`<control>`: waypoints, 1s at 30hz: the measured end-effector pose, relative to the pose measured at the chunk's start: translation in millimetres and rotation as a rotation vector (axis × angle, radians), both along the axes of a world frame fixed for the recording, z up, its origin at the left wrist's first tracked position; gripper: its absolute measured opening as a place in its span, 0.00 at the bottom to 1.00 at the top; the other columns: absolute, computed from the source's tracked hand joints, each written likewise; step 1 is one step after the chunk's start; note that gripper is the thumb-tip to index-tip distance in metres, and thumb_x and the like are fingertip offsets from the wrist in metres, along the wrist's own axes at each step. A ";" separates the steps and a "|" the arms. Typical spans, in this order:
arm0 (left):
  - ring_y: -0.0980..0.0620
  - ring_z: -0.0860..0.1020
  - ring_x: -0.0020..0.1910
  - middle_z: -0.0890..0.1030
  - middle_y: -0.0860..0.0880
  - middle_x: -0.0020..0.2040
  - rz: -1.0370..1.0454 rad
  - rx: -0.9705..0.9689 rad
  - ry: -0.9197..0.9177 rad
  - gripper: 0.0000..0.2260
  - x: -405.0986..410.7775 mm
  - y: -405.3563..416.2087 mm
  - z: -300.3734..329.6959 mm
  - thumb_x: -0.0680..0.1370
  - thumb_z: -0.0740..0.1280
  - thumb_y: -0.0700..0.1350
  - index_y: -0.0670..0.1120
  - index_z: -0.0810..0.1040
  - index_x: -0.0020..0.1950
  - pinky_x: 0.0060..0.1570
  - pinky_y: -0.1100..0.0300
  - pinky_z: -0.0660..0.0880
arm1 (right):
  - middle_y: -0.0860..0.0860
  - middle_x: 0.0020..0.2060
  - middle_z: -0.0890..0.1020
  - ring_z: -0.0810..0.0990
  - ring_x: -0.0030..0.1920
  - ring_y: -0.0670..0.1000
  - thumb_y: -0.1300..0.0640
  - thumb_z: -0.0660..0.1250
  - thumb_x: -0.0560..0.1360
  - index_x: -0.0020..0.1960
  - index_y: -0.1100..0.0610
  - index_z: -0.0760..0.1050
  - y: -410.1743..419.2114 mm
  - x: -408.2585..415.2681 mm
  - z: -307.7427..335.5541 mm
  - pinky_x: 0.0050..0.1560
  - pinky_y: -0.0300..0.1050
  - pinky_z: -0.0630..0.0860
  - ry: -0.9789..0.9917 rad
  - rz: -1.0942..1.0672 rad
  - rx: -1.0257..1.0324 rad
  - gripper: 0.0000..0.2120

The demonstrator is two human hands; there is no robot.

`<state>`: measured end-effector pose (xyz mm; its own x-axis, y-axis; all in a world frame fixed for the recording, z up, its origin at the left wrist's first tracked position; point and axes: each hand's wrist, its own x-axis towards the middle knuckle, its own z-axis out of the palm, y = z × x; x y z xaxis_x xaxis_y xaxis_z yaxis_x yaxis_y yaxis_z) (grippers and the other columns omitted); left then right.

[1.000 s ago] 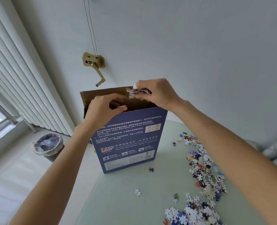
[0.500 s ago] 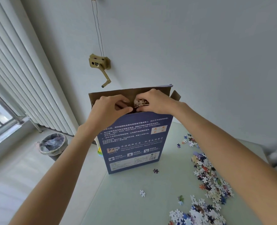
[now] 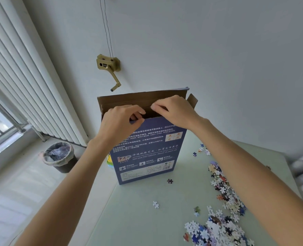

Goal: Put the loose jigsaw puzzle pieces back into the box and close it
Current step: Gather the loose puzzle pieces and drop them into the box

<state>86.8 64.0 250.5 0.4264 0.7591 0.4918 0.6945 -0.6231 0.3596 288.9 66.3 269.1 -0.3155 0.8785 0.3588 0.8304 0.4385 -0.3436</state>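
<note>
Pale green table [image 3: 140, 226] carries upright box [image 3: 147, 153], top flap open. We grip front rim with left hand [image 3: 119, 124]; right hand [image 3: 175, 110] over mouth, fingers curled, contents unclear. Loose pieces [image 3: 223, 196] remain right. Filling step; next, gather another handful.

The blue puzzle box [image 3: 148, 153] is stood upright on end on the pale green desk [image 3: 138, 219], its printed face covered in white text and small icons. Its top is open, with the brown cardboard lid flap [image 3: 140, 99] raised behind the mouth and a small side flap [image 3: 192, 101] sticking up at the right corner. Loose jigsaw pieces [image 3: 221, 206] are strewn in a long band along the right of the desk, thickest near the front. A dark single piece [image 3: 169, 181] is seen just beside the box's base, and a white one [image 3: 155, 204] further forward.
</note>
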 end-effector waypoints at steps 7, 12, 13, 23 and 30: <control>0.52 0.78 0.47 0.83 0.50 0.45 -0.080 0.372 -0.117 0.08 24.4 -33.0 -17.2 0.77 0.65 0.45 0.46 0.81 0.52 0.41 0.63 0.74 | 0.52 0.48 0.84 0.81 0.46 0.48 0.53 0.64 0.77 0.53 0.59 0.79 -61.7 27.9 -28.5 0.42 0.37 0.77 0.233 -0.122 0.343 0.11; 0.57 0.77 0.40 0.83 0.50 0.42 -0.248 0.175 -0.180 0.08 54.4 -80.1 -78.1 0.77 0.65 0.43 0.44 0.81 0.52 0.39 0.65 0.75 | 0.51 0.45 0.84 0.82 0.40 0.47 0.55 0.64 0.77 0.51 0.59 0.80 -150.3 63.8 -113.0 0.40 0.43 0.80 0.317 -0.305 0.128 0.10; 0.58 0.76 0.39 0.83 0.50 0.43 -0.237 0.067 -0.173 0.08 57.4 -89.5 -99.1 0.76 0.65 0.43 0.45 0.81 0.52 0.39 0.64 0.76 | 0.52 0.46 0.84 0.82 0.41 0.47 0.57 0.65 0.77 0.52 0.60 0.80 -170.1 70.1 -134.5 0.41 0.45 0.80 0.313 -0.355 0.057 0.09; 0.39 0.58 0.69 0.61 0.39 0.70 0.138 -0.920 0.576 0.35 75.3 -139.2 -270.6 0.74 0.67 0.56 0.45 0.55 0.75 0.66 0.49 0.61 | 0.57 0.69 0.65 0.62 0.68 0.62 0.44 0.67 0.73 0.70 0.55 0.64 -318.4 128.5 -289.0 0.64 0.58 0.65 0.081 -0.955 -0.773 0.30; 0.42 0.59 0.65 0.60 0.42 0.68 0.038 -0.885 0.418 0.35 129.4 -182.2 -299.7 0.73 0.68 0.57 0.44 0.59 0.73 0.64 0.50 0.65 | 0.59 0.69 0.61 0.59 0.67 0.63 0.38 0.65 0.71 0.69 0.53 0.62 -336.1 127.4 -316.8 0.61 0.59 0.68 0.144 -1.196 -0.853 0.33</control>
<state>216.1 -118.1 -49.1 0.4040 0.7980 -0.4471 0.8865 -0.2210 0.4066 416.3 -269.8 -47.7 0.7257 0.5420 -0.4238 0.4819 -0.8400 -0.2491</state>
